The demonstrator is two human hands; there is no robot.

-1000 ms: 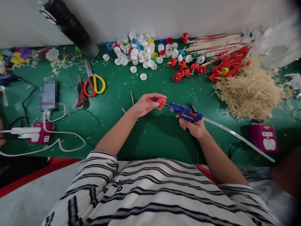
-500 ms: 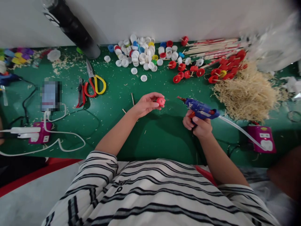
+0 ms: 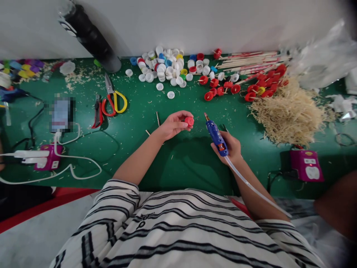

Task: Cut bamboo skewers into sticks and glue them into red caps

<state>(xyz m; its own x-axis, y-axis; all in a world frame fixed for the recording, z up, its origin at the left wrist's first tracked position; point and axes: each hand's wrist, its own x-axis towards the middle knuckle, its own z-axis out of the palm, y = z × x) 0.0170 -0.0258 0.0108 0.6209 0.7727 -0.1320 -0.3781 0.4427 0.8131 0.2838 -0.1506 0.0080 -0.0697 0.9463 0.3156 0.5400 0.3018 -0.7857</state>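
Note:
Between its fingertips, my left hand (image 3: 174, 125) pinches a small red bottle cap (image 3: 189, 121) above the green table. To its right, my right hand (image 3: 229, 146) is wrapped round a blue hot glue gun (image 3: 215, 134). The gun's nozzle points up and away from me, a little right of the cap and apart from it. A long clear glue stick (image 3: 247, 181) runs out of the gun's rear, over my right forearm. Under my left wrist, a nail-like metal rod (image 3: 157, 118) lies on the table, partly hidden.
Loose bottle caps (image 3: 161, 72) are heaped at the back, with red caps on sticks (image 3: 262, 86) and wooden skewers (image 3: 251, 60) further right. Wood shavings (image 3: 287, 115) and a purple power socket (image 3: 306, 167) are at right. Scissors (image 3: 113, 98), pliers (image 3: 97, 113) and a phone (image 3: 61, 113) lie left.
My right hand has turned the glue gun so its nozzle points away from me instead of left, and drawn it slightly leftward. My left hand has shifted slightly left, still holding the cap.

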